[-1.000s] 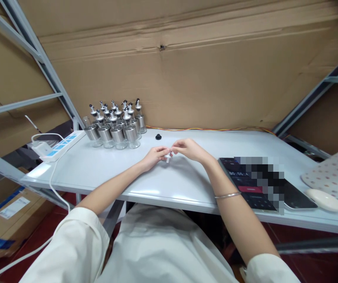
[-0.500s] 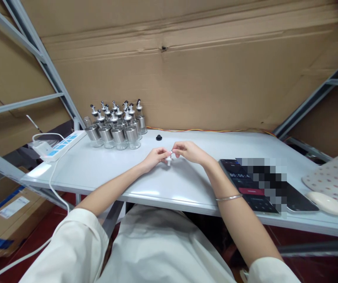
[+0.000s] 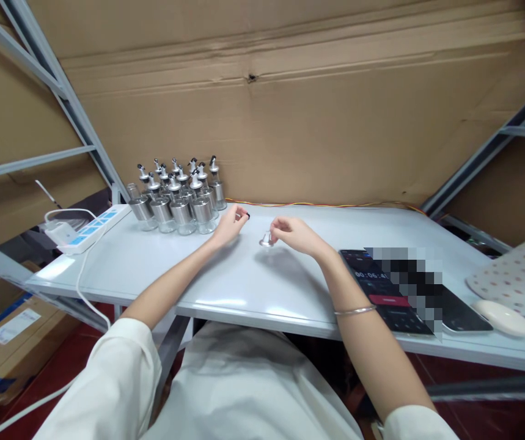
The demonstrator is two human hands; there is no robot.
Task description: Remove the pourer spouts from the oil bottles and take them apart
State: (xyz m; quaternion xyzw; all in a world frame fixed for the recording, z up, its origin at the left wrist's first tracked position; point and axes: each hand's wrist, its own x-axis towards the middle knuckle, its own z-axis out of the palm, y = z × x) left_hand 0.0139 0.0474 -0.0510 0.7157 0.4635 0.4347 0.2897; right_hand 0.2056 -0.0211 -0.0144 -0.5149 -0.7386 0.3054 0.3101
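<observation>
My right hand (image 3: 293, 234) pinches a silver pourer top (image 3: 266, 242) by its narrow spout, with the wide base hanging just above the table. Farther left, my left hand (image 3: 230, 226) reaches forward, thumb and forefinger closed on a small black stopper (image 3: 248, 216) that is mostly hidden by the fingertips. Several glass oil bottles with steel sleeves (image 3: 181, 211) stand grouped beyond my left hand. Most carry silver pourers with black tips; the front-left bottle (image 3: 142, 206) shows a bare glass neck.
A white power strip (image 3: 95, 229) with a plugged-in charger lies at the table's left end. On the right are a phone (image 3: 381, 299) showing a timer, a pale oval object (image 3: 506, 318) and a dotted cloth-like item (image 3: 519, 278). Cardboard (image 3: 290, 122) walls the back; thin wires run along it.
My left hand has let go of the pourer top and moved forward and left to the black stopper, closing on it. My right hand keeps the pourer top, now tilted with its base down.
</observation>
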